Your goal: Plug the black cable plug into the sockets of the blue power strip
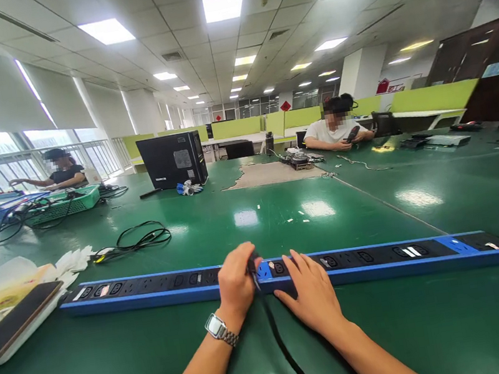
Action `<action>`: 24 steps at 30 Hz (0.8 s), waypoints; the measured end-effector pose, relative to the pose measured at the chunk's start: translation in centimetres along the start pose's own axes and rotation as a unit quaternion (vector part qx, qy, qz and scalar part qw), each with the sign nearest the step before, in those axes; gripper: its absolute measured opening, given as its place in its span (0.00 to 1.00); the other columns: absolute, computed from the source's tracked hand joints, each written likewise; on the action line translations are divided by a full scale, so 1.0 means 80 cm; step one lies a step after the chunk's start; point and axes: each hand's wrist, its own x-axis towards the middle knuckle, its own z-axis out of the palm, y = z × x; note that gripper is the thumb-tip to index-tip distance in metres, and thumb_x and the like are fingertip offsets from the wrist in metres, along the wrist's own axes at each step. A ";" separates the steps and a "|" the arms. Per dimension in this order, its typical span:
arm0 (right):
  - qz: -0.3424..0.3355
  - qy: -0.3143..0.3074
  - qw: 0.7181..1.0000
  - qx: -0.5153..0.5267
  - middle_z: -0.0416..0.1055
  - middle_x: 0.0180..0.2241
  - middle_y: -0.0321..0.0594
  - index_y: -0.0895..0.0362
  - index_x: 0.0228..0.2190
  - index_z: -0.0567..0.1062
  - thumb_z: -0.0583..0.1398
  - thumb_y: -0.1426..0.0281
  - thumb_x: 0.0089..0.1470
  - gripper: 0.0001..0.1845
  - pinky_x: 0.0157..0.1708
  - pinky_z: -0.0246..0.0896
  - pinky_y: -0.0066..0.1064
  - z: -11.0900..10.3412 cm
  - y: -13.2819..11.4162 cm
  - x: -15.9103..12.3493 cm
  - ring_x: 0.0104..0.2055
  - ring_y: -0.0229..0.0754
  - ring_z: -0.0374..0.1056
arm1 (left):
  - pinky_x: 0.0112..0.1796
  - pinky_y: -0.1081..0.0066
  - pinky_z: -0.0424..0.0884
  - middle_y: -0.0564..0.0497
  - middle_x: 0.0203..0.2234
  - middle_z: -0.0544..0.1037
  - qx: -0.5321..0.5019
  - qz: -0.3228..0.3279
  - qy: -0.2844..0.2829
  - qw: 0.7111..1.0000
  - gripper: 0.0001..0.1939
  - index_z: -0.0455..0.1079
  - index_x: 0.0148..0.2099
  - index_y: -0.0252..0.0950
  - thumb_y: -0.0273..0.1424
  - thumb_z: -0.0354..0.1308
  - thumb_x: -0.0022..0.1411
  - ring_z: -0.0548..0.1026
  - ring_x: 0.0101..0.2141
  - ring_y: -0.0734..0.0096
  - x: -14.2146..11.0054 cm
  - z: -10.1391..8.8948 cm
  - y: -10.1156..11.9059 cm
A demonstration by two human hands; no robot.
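A long blue and black power strip [151,285] with several sockets lies across the green table in front of me. My left hand [238,277], with a watch on its wrist, is closed around a black plug [252,263] over the blue section near the strip's middle. Whether the plug's prongs sit in a socket is hidden by my fingers. From the plug a black power cord [281,340] runs down toward me and off the bottom of the view. My right hand [310,288] rests open on the strip just right of the plug, its fingers spread over the sockets.
At left lie a dark flat case [19,321], crumpled packaging [13,281] and a coiled black cable [139,237]. Farther back stand a green basket [85,199] of cables and a black computer case [170,161]. Two people sit across the table; one holds a dark device [353,134].
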 end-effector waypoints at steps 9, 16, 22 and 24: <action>0.010 -0.003 1.000 0.003 0.60 0.61 0.48 0.55 0.58 0.64 0.59 0.59 0.51 0.33 0.59 0.48 0.50 -0.001 -0.002 0.001 0.63 0.57 0.52 | 0.49 0.60 0.73 0.47 0.44 0.80 0.027 -0.039 -0.050 0.998 0.15 0.74 0.48 0.39 0.40 0.58 0.62 0.78 0.45 0.59 -0.030 -0.109 -0.078; 0.040 -0.021 0.999 0.017 0.61 0.60 0.50 0.55 0.56 0.66 0.60 0.56 0.51 0.33 0.59 0.43 0.57 -0.004 -0.032 0.015 0.62 0.60 0.53 | 0.49 0.62 0.73 0.47 0.46 0.80 0.012 -0.039 -0.090 0.995 0.15 0.73 0.50 0.39 0.36 0.55 0.63 0.78 0.46 0.61 -0.027 -0.103 -0.081; -0.031 -0.057 0.991 0.118 0.61 0.60 0.50 0.56 0.55 0.67 0.61 0.57 0.51 0.32 0.60 0.44 0.54 -0.006 -0.099 0.041 0.63 0.58 0.52 | 0.50 0.63 0.72 0.47 0.47 0.79 0.013 -0.028 -0.141 0.990 0.16 0.70 0.53 0.39 0.33 0.53 0.64 0.77 0.47 0.62 -0.024 -0.099 -0.084; -0.068 -0.076 0.982 0.158 0.62 0.60 0.48 0.55 0.55 0.68 0.61 0.57 0.51 0.32 0.61 0.45 0.53 -0.007 -0.121 0.056 0.63 0.57 0.53 | 0.51 0.63 0.71 0.47 0.50 0.77 0.022 -0.017 -0.162 0.986 0.18 0.69 0.55 0.39 0.30 0.51 0.64 0.76 0.49 0.63 -0.025 -0.100 -0.087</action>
